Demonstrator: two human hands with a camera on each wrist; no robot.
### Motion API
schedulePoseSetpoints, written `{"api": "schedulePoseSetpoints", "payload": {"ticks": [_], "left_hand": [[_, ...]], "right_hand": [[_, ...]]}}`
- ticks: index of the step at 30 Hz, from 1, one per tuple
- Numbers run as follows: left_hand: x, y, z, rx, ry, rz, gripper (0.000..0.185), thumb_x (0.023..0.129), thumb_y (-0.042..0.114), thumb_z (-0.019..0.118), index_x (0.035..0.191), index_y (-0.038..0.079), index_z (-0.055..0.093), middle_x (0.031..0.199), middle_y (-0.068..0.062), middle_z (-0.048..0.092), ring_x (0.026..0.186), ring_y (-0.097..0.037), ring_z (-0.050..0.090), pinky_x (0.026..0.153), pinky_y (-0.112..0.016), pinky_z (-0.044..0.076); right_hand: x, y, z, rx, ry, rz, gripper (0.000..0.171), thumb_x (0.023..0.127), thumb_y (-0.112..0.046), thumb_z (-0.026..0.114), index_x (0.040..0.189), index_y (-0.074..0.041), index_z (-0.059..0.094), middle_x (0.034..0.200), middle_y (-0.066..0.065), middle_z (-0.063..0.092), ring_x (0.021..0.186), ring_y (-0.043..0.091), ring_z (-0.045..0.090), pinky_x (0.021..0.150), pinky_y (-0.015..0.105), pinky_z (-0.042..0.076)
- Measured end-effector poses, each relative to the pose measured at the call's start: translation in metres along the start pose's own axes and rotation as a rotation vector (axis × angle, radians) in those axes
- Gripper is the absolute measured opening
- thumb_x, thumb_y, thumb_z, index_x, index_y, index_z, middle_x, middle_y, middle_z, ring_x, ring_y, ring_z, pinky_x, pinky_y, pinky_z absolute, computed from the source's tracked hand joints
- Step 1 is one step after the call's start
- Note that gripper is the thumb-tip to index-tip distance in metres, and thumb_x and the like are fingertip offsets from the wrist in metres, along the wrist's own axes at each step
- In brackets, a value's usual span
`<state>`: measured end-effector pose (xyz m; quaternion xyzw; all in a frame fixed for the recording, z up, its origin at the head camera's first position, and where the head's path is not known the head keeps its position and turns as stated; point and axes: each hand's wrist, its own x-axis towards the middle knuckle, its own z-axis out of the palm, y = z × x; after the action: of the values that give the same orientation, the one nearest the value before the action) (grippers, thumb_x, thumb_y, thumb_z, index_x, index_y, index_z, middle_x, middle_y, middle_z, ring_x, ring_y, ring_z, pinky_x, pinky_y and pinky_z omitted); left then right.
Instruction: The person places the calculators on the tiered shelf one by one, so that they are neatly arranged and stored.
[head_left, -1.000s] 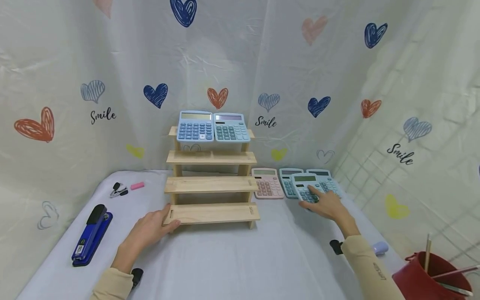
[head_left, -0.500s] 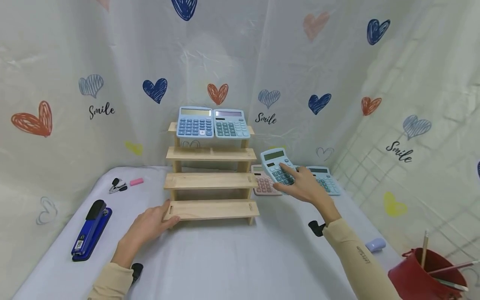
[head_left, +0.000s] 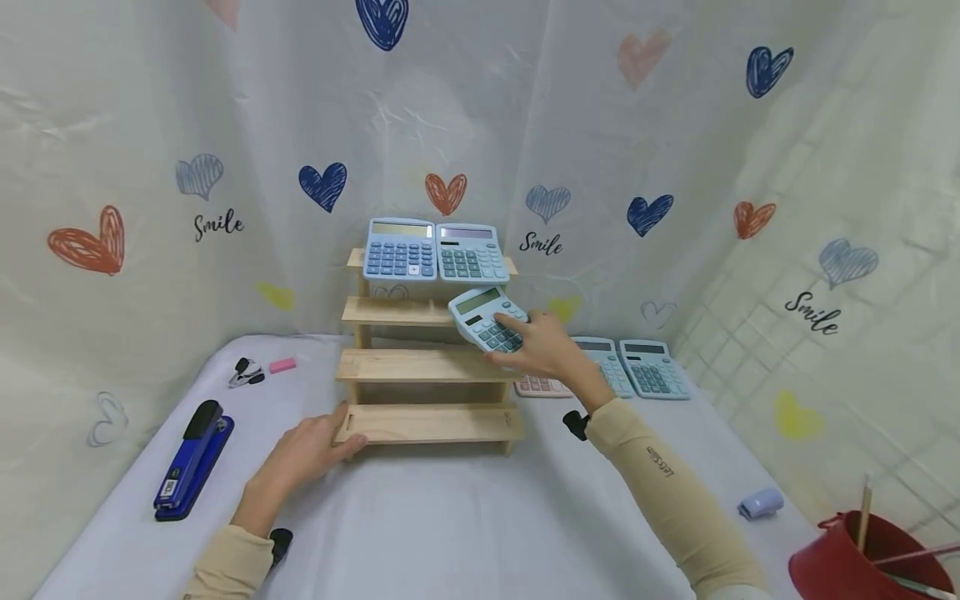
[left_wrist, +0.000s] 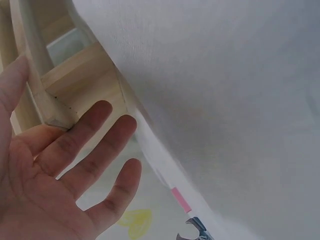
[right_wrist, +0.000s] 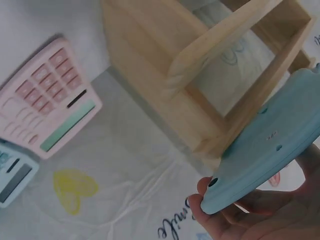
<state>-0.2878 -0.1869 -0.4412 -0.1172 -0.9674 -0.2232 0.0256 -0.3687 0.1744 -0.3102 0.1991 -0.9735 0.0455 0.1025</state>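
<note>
Right hand (head_left: 546, 348): tilted light-blue desk calculator (head_left: 482, 317), fingers gripping one side; slackened grip could drop it. Left hand (head_left: 305, 450): pinching four-tier wooden stand (head_left: 420, 365), seven o'clock corner.

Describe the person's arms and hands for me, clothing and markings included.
The left sleeve and right sleeve are long and beige, ending at the wrists. Small dark lettering runs along the right forearm. A small black piece shows beside the left cuff and another beside the right. The left hand and right hand wear no gloves.
</note>
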Motion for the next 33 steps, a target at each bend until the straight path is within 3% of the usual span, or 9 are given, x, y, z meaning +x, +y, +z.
{"api": "schedulePoseSetpoints", "payload": {"ticks": [5, 16, 23, 29, 33], "left_hand": [[-0.001, -0.001, 0.002, 0.006, 0.014, -0.005, 0.080, 0.095, 0.047, 0.065, 0.149, -0.006, 0.040, 0.124, -0.029, 0.066, 0.080, -0.023, 0.057, 0.068, -0.044, 0.049], [-0.001, -0.002, 0.002, 0.011, 0.023, -0.001, 0.080, 0.096, 0.049, 0.064, 0.149, -0.006, 0.041, 0.125, -0.030, 0.065, 0.084, -0.025, 0.061, 0.072, -0.049, 0.051], [-0.002, -0.002, 0.001, 0.005, 0.008, -0.014, 0.081, 0.096, 0.050, 0.063, 0.150, -0.006, 0.040, 0.127, -0.029, 0.065, 0.083, -0.024, 0.059, 0.071, -0.047, 0.051], [0.000, -0.002, 0.001, 0.009, 0.030, -0.007, 0.079, 0.095, 0.047, 0.065, 0.148, -0.006, 0.041, 0.123, -0.028, 0.066, 0.085, -0.025, 0.061, 0.072, -0.047, 0.051], [0.000, -0.002, 0.002, -0.002, 0.010, -0.019, 0.080, 0.095, 0.049, 0.064, 0.149, -0.005, 0.040, 0.118, -0.025, 0.068, 0.082, -0.023, 0.057, 0.068, -0.042, 0.047]], "right_hand": [[0.018, -0.017, 0.010, -0.009, -0.012, 0.047, 0.083, 0.086, -0.073, 0.055, 0.154, -0.029, 0.041, 0.148, 0.037, 0.041, 0.131, 0.049, 0.046, 0.107, 0.059, 0.041], [0.045, -0.056, 0.023, 0.025, 0.052, 0.126, 0.089, 0.085, -0.085, 0.043, 0.154, -0.029, 0.042, 0.154, 0.034, 0.037, 0.132, 0.050, 0.043, 0.108, 0.059, 0.039], [0.053, -0.082, 0.028, 0.027, 0.019, 0.074, 0.088, 0.085, -0.082, 0.049, 0.156, -0.032, 0.038, 0.152, 0.034, 0.037, 0.130, 0.043, 0.040, 0.103, 0.054, 0.046], [0.063, -0.099, 0.033, 0.024, 0.066, 0.008, 0.078, 0.091, -0.072, 0.052, 0.154, -0.027, 0.042, 0.137, 0.033, 0.047, 0.118, 0.037, 0.040, 0.093, 0.044, 0.049], [0.068, -0.108, 0.037, 0.050, 0.074, 0.004, 0.075, 0.092, -0.069, 0.054, 0.153, -0.028, 0.044, 0.135, 0.031, 0.049, 0.115, 0.034, 0.040, 0.088, 0.041, 0.049]]}}
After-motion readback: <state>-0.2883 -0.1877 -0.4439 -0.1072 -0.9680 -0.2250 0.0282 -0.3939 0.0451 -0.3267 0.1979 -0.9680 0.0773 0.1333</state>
